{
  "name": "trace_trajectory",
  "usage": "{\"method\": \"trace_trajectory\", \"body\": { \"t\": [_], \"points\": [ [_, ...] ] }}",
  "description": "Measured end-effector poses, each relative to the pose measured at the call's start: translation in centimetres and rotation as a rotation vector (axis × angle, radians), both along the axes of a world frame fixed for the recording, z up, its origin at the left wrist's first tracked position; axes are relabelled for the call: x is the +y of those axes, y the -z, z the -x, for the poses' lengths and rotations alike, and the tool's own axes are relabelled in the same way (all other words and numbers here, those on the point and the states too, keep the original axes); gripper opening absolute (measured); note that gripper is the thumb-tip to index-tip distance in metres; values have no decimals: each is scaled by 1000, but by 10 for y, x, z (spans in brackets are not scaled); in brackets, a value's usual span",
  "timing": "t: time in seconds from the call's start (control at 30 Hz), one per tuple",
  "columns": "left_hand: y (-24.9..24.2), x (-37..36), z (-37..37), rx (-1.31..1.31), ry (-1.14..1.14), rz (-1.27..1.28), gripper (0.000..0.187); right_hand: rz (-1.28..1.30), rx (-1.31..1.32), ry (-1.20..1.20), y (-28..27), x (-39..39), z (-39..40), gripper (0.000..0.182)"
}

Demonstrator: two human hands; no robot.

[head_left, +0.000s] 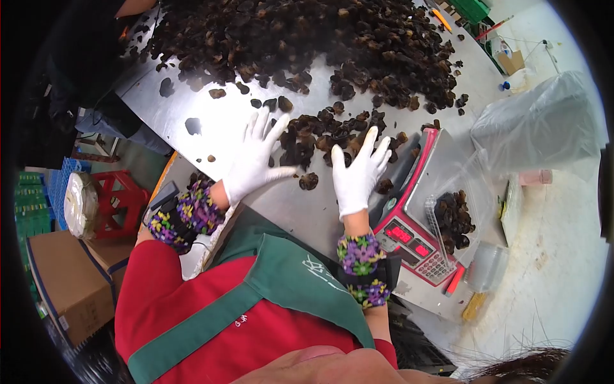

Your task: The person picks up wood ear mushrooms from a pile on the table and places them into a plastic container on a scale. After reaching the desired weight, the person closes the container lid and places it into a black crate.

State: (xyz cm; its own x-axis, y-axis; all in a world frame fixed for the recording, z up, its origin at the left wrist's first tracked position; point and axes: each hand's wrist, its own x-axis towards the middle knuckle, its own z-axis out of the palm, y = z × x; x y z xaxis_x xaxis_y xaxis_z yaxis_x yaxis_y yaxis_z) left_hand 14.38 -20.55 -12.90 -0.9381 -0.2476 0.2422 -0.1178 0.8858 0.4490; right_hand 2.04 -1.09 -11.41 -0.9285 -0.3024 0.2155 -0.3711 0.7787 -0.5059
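Observation:
My left hand (256, 157), in a white glove, is spread over the metal table (224, 131), with its fingers apart. Its thumb reaches toward a single dark piece, and its fingertips are near the left edge of a small pile of wood ear mushrooms (306, 137). On the other side of that pile is my right hand (359, 176), also white-gloved and open, with its fingertips over the pile's right side. Neither hand has anything in its grasp. Behind both hands lies a large heap of the same dark, curled mushrooms (275, 41).
Right of my right hand stands a red-framed scale (409, 240) with a lit display. A clear plastic tub of mushrooms (454, 221) is beside it. A plastic-covered stack (543, 121) is farther right. Another person (83, 70) stands at the left, near a red stool (118, 205) and cardboard boxes (70, 281).

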Motion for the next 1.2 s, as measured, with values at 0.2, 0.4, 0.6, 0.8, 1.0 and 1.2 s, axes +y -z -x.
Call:
{"method": "trace_trajectory", "body": {
  "t": [0.2,0.4,0.6,0.8,1.0,1.2],
  "points": [
    [-16,6,73,127,249,-254,80,253,37,-269,30,-8,12,71],
    [-7,-1,31,412,-122,-615,67,203,108,-226,3,17,-16,98],
    [7,-183,-35,793,-1191,286,57,-11,207,-422,-3,-15,-60,107],
    [21,-265,-6,448,-1556,-48,63,2,180,-832,21,-63,-103,89],
    [19,-301,69,454,-1538,-106,70,-48,220,-584,28,-56,-80,51],
    [12,-294,72,575,-1472,-159,61,-34,192,-548,27,-58,-81,53]
  ]
}}
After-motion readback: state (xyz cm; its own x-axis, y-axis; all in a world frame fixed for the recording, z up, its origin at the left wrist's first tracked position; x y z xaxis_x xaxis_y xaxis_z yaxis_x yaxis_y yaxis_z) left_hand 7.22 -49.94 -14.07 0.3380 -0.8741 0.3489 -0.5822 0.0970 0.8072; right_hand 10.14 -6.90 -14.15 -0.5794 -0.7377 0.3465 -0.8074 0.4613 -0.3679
